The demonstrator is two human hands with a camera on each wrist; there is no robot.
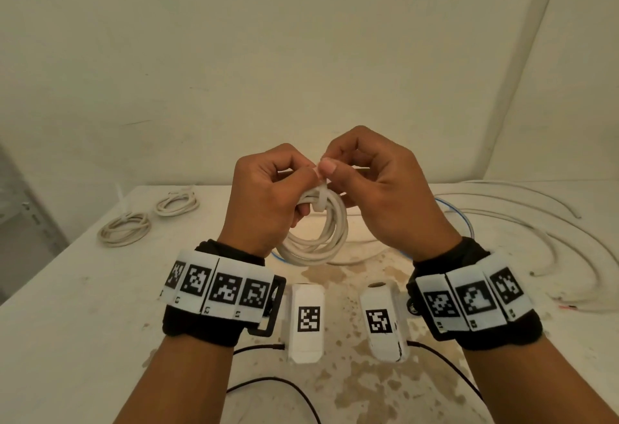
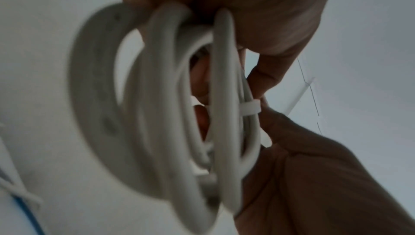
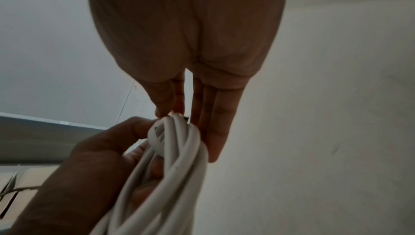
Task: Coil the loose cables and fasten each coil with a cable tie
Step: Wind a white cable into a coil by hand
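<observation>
A white cable coil (image 1: pixel 318 239) hangs in the air above the table (image 1: pixel 83 323), held between both hands. My left hand (image 1: pixel 298 189) grips the top of the coil, fingers curled round the bundled turns. A white cable tie (image 1: pixel 320 197) wraps the turns there, and its band also shows in the left wrist view as cable tie (image 2: pixel 249 108) on the coil (image 2: pixel 157 114). My right hand (image 1: pixel 330 164) pinches the tie's tail between thumb and forefinger just above the coil. In the right wrist view the coil (image 3: pixel 175 159) sits between both hands; the tie is hidden.
Two tied coils (image 1: pixel 124 229) (image 1: pixel 177 202) lie at the back left. Loose white cables (image 1: pixel 536 222) and a blue cable (image 1: pixel 462 219) sprawl on the right. Two white marker blocks (image 1: pixel 306 320) (image 1: pixel 383 320) and thin black wires (image 1: pixel 284 387) are near the front.
</observation>
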